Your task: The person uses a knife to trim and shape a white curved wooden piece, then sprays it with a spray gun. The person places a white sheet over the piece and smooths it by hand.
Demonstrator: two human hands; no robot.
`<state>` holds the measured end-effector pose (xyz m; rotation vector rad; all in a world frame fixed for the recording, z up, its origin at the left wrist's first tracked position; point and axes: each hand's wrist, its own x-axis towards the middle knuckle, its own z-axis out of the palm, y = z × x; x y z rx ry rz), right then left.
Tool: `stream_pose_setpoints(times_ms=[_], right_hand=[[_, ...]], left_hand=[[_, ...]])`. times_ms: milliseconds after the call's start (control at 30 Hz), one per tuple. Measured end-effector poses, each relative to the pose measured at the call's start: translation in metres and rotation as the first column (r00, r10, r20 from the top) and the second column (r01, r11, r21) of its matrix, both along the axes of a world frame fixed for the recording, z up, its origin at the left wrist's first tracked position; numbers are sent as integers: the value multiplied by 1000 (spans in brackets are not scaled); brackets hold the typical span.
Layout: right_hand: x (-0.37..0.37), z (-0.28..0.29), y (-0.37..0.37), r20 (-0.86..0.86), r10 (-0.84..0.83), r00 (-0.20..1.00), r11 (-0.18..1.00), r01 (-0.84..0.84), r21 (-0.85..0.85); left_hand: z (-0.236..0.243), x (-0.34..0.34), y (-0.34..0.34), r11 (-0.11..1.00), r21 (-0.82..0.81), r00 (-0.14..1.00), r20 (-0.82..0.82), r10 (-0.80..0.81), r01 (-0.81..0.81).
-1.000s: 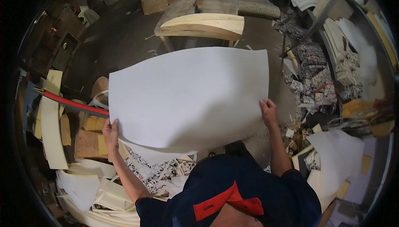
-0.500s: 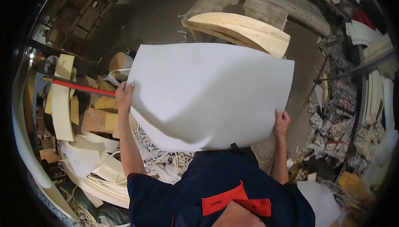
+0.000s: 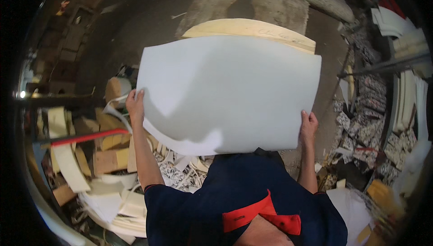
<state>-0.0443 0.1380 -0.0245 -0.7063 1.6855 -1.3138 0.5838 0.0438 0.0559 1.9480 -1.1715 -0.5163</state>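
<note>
A large white foam sheet is stretched out in front of me, its near left edge curving. My left hand is closed on its left edge, with the thumb on top. On the right side, my right hand pinches the lower right edge. Beyond the sheet, a curved pale-yellow piece with a handwritten mark is partly covered by it. A red and dark bar reaches toward my left wrist; whether it touches the arm I cannot tell.
Pale foam offcuts and strips are heaped at the left. Blocks of speckled foam are stacked at the right, beside a dark metal bar. Worn boards lie on the floor ahead.
The sheet has shifted a little away from me and lies flatter, covering more of the curved yellow piece. Both hands keep their hold. The red bar appears lower and differently tilted.
</note>
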Motion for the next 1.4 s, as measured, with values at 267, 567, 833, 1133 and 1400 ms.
stream_pose_setpoints(times_ms=[267,567,833,1133,1400], right_hand=[[22,-6,-48,56,-142,988,990,141,33],[16,-16,-74,-45,-198,979,974,202,105],[-5,-40,-102,-20,-223,975,965,224,140],[-19,-49,-131,121,-295,948,951,280,130],[-26,-57,-129,18,-223,975,941,211,264]], left_hand=[[-33,12,-96,991,77,993,-37,-111,113],[-50,-6,-146,989,64,974,-192,-120,135],[-27,-36,-188,972,189,988,38,-147,137],[-40,-40,-213,951,308,955,268,-129,42],[-60,-52,-213,982,168,996,-13,-85,86]])
